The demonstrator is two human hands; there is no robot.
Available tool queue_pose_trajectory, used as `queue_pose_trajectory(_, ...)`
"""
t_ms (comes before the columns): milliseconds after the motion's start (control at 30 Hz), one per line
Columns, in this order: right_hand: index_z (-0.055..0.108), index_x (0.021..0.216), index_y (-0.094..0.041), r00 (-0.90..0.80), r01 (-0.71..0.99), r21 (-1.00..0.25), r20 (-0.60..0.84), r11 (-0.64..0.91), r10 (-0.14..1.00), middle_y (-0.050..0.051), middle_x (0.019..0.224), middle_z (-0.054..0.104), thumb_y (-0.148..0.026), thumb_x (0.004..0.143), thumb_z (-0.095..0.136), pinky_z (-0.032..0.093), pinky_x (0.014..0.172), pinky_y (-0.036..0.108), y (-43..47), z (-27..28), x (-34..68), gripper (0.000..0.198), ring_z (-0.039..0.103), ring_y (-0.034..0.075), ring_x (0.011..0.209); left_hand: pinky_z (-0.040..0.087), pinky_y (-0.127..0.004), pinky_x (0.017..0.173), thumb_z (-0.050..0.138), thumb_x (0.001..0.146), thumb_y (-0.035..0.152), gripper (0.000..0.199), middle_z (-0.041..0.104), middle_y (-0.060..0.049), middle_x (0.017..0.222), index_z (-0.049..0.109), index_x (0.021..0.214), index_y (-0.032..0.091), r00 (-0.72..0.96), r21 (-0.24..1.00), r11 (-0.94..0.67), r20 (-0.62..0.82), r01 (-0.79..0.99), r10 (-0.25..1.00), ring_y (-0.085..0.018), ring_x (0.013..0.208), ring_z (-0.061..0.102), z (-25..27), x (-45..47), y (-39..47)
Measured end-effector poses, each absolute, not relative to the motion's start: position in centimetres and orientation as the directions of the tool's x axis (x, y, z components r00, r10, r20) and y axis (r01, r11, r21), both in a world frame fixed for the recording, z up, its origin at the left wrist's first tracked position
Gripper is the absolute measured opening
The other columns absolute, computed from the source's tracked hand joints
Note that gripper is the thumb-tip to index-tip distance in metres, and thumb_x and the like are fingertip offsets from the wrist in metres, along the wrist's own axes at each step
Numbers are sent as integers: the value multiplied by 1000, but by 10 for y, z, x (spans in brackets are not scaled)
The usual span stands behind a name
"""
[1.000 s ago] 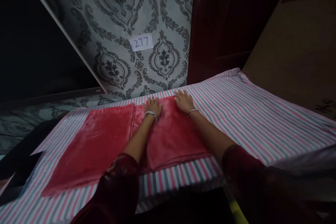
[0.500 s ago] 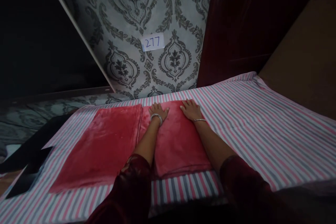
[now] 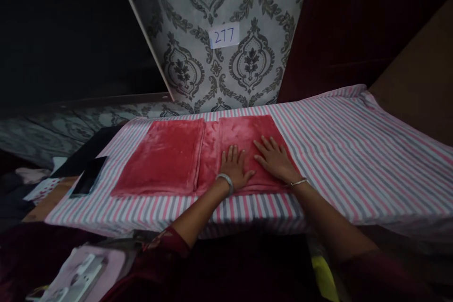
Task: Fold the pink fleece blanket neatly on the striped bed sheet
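A plush red blanket [image 3: 168, 155] lies flat on a striped cloth [image 3: 339, 165], its left and right sides folded inward with a narrow single strip between them. My left hand [image 3: 234, 168] rests on the right folded part, near its front left corner, fingers spread. Palm down on the same part, my right hand [image 3: 274, 158] is close to the right edge, its fingers apart as well. Neither hand holds anything.
A dark phone [image 3: 89, 177] lies at the left end of the striped cloth. Behind stands a patterned wall with a paper label [image 3: 224, 35] reading 277. A large dark screen [image 3: 71, 33] is at left, and a dark red panel [image 3: 339, 33] at right.
Both hands have slid across the right folded part from its far edge back toward me. My view has shifted, so more of the front edge and the floor side shows.
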State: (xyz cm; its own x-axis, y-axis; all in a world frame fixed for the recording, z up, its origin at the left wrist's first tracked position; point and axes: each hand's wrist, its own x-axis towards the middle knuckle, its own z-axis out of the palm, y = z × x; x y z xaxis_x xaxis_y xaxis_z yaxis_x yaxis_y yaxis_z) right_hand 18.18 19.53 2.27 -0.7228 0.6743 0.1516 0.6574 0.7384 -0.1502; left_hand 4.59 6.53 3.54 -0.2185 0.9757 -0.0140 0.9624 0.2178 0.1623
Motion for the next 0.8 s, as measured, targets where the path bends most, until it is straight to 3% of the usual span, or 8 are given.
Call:
queue_pose_trajectory(200,34,162,-29,-715,675,-32,222,738,663,8,168,30,-49,104,32,28,118,62,183,1,186,61,26,35,153,8,-60,128,46,92,65,88,19,-17,171,32,161,14,-243,221,234,15,947,970,-36,159,9,28,43,64)
queue_pose_trajectory(400,36,161,-29,-724,665,16,259,747,639,9,166,35,-47,103,28,33,115,62,190,-8,187,61,32,34,151,25,-51,127,54,93,52,74,35,-19,165,43,156,14,-115,343,91,50,935,992,-30,156,27,47,17,28)
queue_pose_trajectory(500,38,160,-27,-724,664,17,263,747,638,10,166,35,-47,103,28,34,115,60,191,-12,189,61,33,34,150,29,-43,126,50,97,49,63,41,-12,163,47,153,19,-248,350,170,192,921,950,-25,154,33,70,-33,-19)
queue_pose_trajectory(600,39,160,-27,-729,659,10,255,752,635,10,166,35,-47,103,29,34,115,59,195,-18,192,61,33,34,150,35,-39,124,49,99,40,55,49,-11,158,52,149,17,-580,310,502,258,807,773,-24,148,42,92,-101,-72)
queue_pose_trajectory(667,40,159,-27,-730,658,-2,244,753,639,10,165,36,-48,102,29,35,114,60,197,-18,191,62,34,34,150,39,-33,120,49,100,33,52,55,-11,153,53,148,14,-793,329,721,239,609,560,-22,143,49,102,-142,-105)
queue_pose_trajectory(733,43,158,-26,-712,680,-24,214,733,668,12,164,39,-48,102,28,36,113,60,194,-12,186,63,36,36,149,46,-30,113,50,99,30,54,61,-12,147,50,149,9,-909,371,830,159,418,386,-23,135,58,107,-169,-128)
queue_pose_trajectory(800,47,156,-21,-713,679,-36,205,733,671,15,162,41,-48,102,26,37,114,56,186,3,173,64,37,36,148,53,-30,103,49,100,29,54,69,-14,135,50,147,4,-945,389,863,94,323,312,-23,121,68,108,-183,-141)
